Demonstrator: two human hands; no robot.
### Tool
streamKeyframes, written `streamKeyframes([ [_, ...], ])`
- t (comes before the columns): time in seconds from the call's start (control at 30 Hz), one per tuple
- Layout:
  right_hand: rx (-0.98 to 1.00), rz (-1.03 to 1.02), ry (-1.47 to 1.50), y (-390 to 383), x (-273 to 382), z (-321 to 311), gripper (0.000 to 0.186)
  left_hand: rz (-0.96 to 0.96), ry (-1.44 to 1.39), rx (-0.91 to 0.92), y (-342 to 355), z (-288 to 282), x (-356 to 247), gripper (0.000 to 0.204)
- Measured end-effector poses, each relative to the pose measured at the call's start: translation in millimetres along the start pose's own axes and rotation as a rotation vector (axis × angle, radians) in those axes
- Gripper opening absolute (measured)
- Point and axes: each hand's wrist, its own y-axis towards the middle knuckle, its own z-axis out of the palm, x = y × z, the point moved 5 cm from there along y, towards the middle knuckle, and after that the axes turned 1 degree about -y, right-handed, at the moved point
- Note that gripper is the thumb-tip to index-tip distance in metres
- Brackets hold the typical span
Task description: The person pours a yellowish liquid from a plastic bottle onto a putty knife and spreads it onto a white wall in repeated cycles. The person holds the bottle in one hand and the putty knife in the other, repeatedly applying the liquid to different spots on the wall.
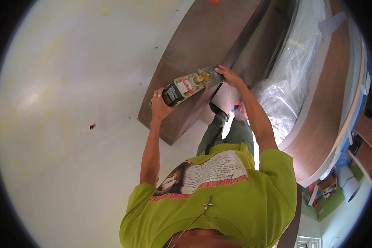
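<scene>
My left hand [161, 105] is wrapped round the base of a bottle [182, 88] with a black, tan and red label. The bottle is tilted, its neck toward my right hand. A thin, flat grey plate [213, 82] is pinched at its edge by my right hand [230, 76]. On the plate, at the bottle's mouth, sits an amber blob [205, 76]; whether it is flowing I cannot tell. Both hands are held out in front of me, above or before a brown panelled surface [175, 70].
A white wall with yellowish patches and a small hole [92, 126] rises on the left. To the right are clear plastic sheeting [291, 82] and a curved wood-grain counter [318, 124]. A small orange thing [213, 2] lies on the brown surface's far end.
</scene>
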Motion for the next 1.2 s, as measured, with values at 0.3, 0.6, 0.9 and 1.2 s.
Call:
streamKeyframes([
  [0.3,0.256,0.025,-0.099,31.2,45.7,98.7,0.088,-0.173,-0.321,-0.165,-50.1,-14.6,73.3,0.101],
  [0.6,0.417,0.090,-0.085,39.1,49.2,172.5,0.077,-0.346,-0.690,-0.303,-96.1,16.6,132.3,0.104],
  [0.9,0.604,-0.010,-0.603,25.9,53.8,246.8,0.055,-0.335,-0.633,-0.260,-121.1,40.3,151.6,0.091],
  [1.2,-0.028,-0.352,0.105,91.0,232.7,110.8,0.035,-0.644,-0.897,-0.240,-190.5,99.4,191.5,0.057],
])
